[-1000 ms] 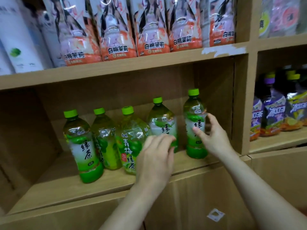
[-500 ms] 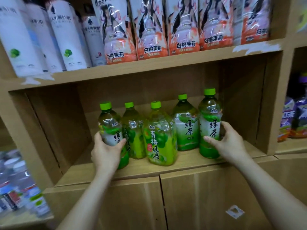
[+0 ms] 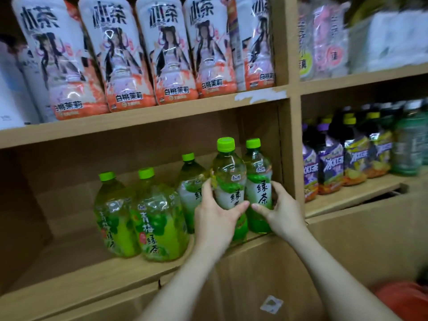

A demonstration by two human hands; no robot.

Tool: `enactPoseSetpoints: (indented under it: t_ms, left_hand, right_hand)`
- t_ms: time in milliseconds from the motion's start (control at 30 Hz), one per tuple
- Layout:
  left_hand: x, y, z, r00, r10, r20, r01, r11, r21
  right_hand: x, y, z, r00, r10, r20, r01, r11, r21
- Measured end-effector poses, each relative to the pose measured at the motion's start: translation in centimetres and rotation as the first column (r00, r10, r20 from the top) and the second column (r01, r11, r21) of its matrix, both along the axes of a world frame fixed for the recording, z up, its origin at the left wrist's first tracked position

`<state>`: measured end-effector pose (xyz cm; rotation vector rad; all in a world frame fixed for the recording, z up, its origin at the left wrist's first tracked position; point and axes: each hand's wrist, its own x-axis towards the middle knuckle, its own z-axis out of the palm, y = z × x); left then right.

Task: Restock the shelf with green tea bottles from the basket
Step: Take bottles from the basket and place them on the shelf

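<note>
Head view, looking forward and down into a wooden shelf (image 3: 92, 281) compartment. Five green-capped tea bottles stand upright on the shelf board, their long axes vertical.

The left hand (image 3: 217, 218) grips the front bottle (image 3: 228, 179). Its thumb lies across the label and its fingers curl round the bottle's left side. This bottle is nearest the camera, with its base at the front lip of the board; whether it rests fully on the board is hidden by the hand.

The right hand (image 3: 281, 212) grips the rightmost bottle (image 3: 258, 181), thumb on the front and fingers curled behind. That bottle stands just beside the compartment's right wall and touches the front bottle, a little further back. The two thumbs almost meet between the bottles.

A third bottle (image 3: 188, 186) stands behind the left hand. Two plum green tea bottles (image 3: 159, 223) stand well to the left, near the front edge.

Both held bottles lie straight ahead of the hands, so any push would run back into the compartment. The left hand is nearer the open space at the back left.

An orange shape (image 3: 403, 300) shows at the lower right corner. It is blurred, and I cannot tell if it is the basket.
</note>
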<state>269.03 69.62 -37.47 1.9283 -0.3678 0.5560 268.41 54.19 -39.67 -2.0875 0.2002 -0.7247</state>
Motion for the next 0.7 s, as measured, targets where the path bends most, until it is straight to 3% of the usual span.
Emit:
enactPoseSetpoints:
  t_ms: [233, 400, 600, 700]
  left_hand:
    - [4.6, -3.6, -1.6, 0.989, 0.135, -0.059, -0.122, 0.976, 0.177]
    - [5.9, -3.2, -1.0, 0.968, 0.251, 0.007, -0.228, 0.867, 0.444]
    - [8.0, -2.1, -0.8, 0.958, 0.287, -0.019, -0.248, 0.858, 0.451]
    - [9.4, -0.9, -1.0, 0.951, 0.291, -0.107, -0.234, 0.901, 0.365]
  right_hand:
    - [0.9, -1.9, -0.6, 0.999, -0.034, 0.011, 0.035, 0.999, -0.029]
    - [2.0, -1.7, -1.0, 0.998, -0.061, -0.015, 0.060, 0.997, -0.057]
    - [3.7, -1.4, -1.1, 0.999, -0.054, 0.002, 0.054, 0.997, -0.057]
    - [4.7, -1.3, -0.9, 0.998, -0.061, -0.016, 0.061, 0.997, -0.042]
